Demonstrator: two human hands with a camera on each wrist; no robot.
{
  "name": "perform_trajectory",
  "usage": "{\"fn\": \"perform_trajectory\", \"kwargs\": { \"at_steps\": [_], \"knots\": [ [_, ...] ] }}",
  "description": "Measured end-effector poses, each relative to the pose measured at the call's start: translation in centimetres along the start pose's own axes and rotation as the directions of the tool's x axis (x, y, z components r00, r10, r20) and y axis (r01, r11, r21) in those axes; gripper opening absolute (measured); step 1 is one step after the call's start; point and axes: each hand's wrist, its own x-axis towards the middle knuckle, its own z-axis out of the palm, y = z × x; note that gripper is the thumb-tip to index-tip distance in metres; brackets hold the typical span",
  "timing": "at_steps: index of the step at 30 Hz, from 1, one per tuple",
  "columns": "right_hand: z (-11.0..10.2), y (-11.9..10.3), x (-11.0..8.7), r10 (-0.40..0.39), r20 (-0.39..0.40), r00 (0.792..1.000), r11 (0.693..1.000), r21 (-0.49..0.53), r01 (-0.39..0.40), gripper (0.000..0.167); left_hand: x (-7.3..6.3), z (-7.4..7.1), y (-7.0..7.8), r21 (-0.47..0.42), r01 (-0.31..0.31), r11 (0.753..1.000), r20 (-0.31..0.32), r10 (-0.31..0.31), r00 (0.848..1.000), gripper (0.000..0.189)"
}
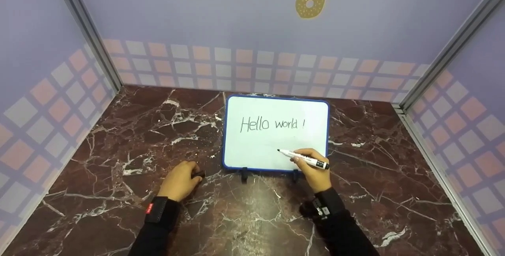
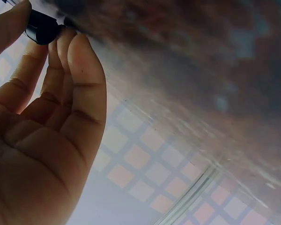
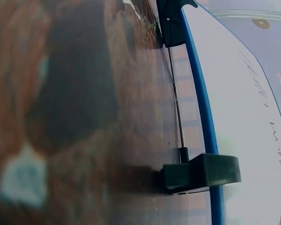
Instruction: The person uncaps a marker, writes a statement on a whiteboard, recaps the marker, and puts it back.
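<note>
A blue-framed whiteboard (image 1: 260, 145) stands on the table with "Hello world !" written across its upper half in dark strokes. My right hand (image 1: 315, 171) grips a white marker (image 1: 302, 157) in front of the board's lower right. The marker's dark tip points left, over the blank lower part of the board. Left of the board, my left hand (image 1: 179, 180) rests low over the table. In the left wrist view its thumb and fingers pinch a small black marker cap (image 2: 41, 27). Only a sliver of the right hand shows in the right wrist view.
Two black feet, a left one (image 1: 244, 174) and a right one, hold the board's bottom edge; a thin rod joins them in the right wrist view. The dark red marble table (image 1: 130, 204) is enclosed by checked lilac panels (image 1: 252, 66) at the back and both sides.
</note>
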Motion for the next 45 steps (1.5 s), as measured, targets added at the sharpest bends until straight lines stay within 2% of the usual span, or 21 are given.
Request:
{"fn": "perform_trajectory", "kwargs": {
  "at_steps": [6, 12, 19, 23, 27, 32, 37, 45],
  "knots": [
    [0.1, 0.0, 0.0, 0.0, 0.009, 1.0, 1.0, 0.009, 0.0, 0.015, 0.5, -0.1, 1.4, -0.025, -0.022, 0.999, -0.002, 0.022, 1.0, 0.011],
    [0.3, -0.3, -0.1, 0.007, 0.02, 1.0, 0.999, 0.046, -0.007, 0.015, 0.6, -0.4, 3.7, -0.079, -0.105, 0.991, -0.048, 0.102, 0.994, 0.013],
    [0.5, -0.7, -0.3, -0.032, 0.059, 0.998, 0.999, 0.013, 0.032, 0.013, 0.8, -0.2, 6.4, -0.162, -0.212, 0.964, -0.065, 0.204, 0.977, 0.013],
    [0.7, -1.0, -0.5, -0.082, 0.1, 0.992, 0.997, 0.01, 0.082, 0.013, 1.1, 0.2, 7.3, -0.173, -0.287, 0.942, -0.13, 0.267, 0.955, 0.015],
    [0.8, -1.4, -0.5, -0.119, 0.12, 0.986, 0.993, 0.023, 0.117, 0.013, 1.4, 0.7, 8.3, -0.191, -0.363, 0.912, -0.199, 0.326, 0.924, 0.015],
    [0.7, -1.8, -0.6, -0.131, 0.131, 0.983, 0.991, 0.04, 0.127, 0.013, 1.6, 1.5, 9.4, -0.21, -0.431, 0.878, -0.256, 0.376, 0.89, 0.014],
    [0.7, -1.9, -0.8, -0.137, 0.145, 0.98, 0.99, 0.041, 0.132, 0.014, 1.4, 2.0, 10.5, -0.204, -0.476, 0.855, -0.287, 0.413, 0.864, 0.015],
    [1.0, -2.2, -0.9, -0.158, 0.16, 0.974, 0.987, 0.034, 0.154, 0.015, 1.1, 2.2, 11.9, -0.211, -0.544, 0.812, -0.296, 0.477, 0.827, 0.015]
  ]
}}
